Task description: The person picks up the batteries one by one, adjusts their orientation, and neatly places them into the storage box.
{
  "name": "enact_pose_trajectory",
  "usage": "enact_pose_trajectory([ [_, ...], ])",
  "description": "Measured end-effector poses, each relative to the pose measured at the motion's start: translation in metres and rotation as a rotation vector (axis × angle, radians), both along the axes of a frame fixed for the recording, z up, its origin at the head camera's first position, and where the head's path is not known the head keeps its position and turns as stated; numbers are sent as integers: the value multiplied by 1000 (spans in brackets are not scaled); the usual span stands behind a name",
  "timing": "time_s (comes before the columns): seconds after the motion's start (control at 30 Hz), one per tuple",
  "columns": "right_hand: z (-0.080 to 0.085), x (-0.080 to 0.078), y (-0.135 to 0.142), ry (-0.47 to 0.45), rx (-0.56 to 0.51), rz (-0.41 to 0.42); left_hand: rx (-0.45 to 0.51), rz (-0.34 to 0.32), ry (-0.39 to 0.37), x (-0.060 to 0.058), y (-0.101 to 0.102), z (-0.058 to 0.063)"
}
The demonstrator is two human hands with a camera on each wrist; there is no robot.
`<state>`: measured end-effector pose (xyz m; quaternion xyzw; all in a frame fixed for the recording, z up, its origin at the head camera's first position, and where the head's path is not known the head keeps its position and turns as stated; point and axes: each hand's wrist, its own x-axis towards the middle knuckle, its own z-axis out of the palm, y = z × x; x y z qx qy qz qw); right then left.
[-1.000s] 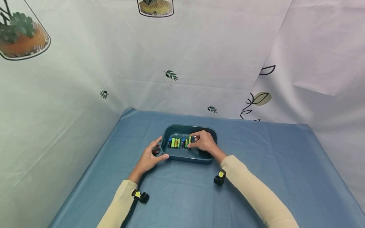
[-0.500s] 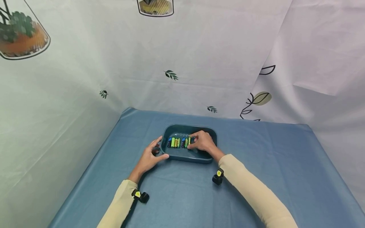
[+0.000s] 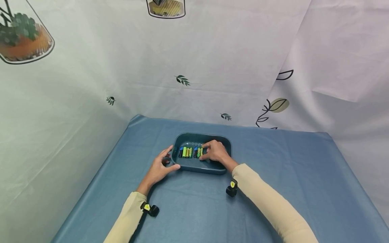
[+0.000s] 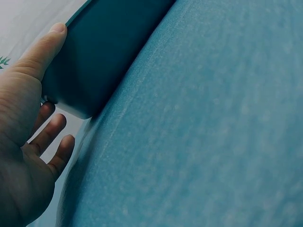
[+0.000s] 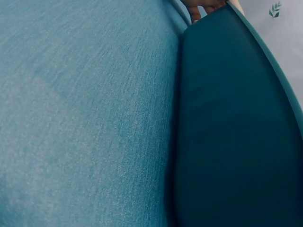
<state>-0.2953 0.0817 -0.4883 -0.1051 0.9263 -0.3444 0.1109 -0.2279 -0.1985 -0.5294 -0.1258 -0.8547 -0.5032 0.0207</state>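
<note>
A dark teal tray point(image 3: 199, 166) with raised walls holds two side-by-side rows of small batteries. The left row point(image 3: 185, 152) has a blue-topped black battery and green and yellow ones; the right row point(image 3: 197, 152) looks similar. My left hand point(image 3: 159, 167) holds the tray's near left corner, thumb on the front rim and forefinger at the left end. In the left wrist view the other fingers point(image 4: 59, 158) hang loosely below the rim. Inside the tray, my right hand point(image 3: 215, 151) pinches a battery point(image 3: 202, 151) lengthwise between thumb and forefinger at the right row's end.
A blue cloth point(image 3: 194, 206) covers the table under the tray. White curtains point(image 3: 194, 50) with printed plants hang behind and at both sides. Small black cameras point(image 3: 151, 210) are strapped to both wrists. The tray's front wall point(image 5: 236, 118) fills much of the right wrist view.
My right hand has shifted very slightly, its forearm a little to the left, and its fingers now sit against the right row's end. My left hand and the tray have stayed put.
</note>
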Motion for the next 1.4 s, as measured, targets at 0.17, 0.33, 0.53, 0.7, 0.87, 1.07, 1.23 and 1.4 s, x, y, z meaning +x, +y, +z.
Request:
enact_pose_trajectory([
  [0.17, 0, 0, 0, -7, -3, -2, -5, 4, -8, 0, 0, 0],
  [0.33, 0, -1, 1, 9, -10, 13, 0, 5, -14, 0, 1, 2],
  [0.53, -2, 0, 6, 27, -63, 42, -2, 2, -9, -1, 2, 2],
  [0.7, -2, 0, 9, 58, -107, 60, -4, -3, 2, -1, 2, 2],
  [0.87, 3, 3, 9, 83, -136, 63, -7, -4, 4, 0, 2, 2],
  [1.07, 12, 8, 17, 105, -196, 67, -5, -6, 2, 0, 3, 2],
  [1.23, 23, 15, 31, 124, -253, 67, -5, -16, 8, -1, 2, 1],
  [1.4, 33, 23, 48, 141, -295, 51, -3, -5, -1, 1, 1, 0],
])
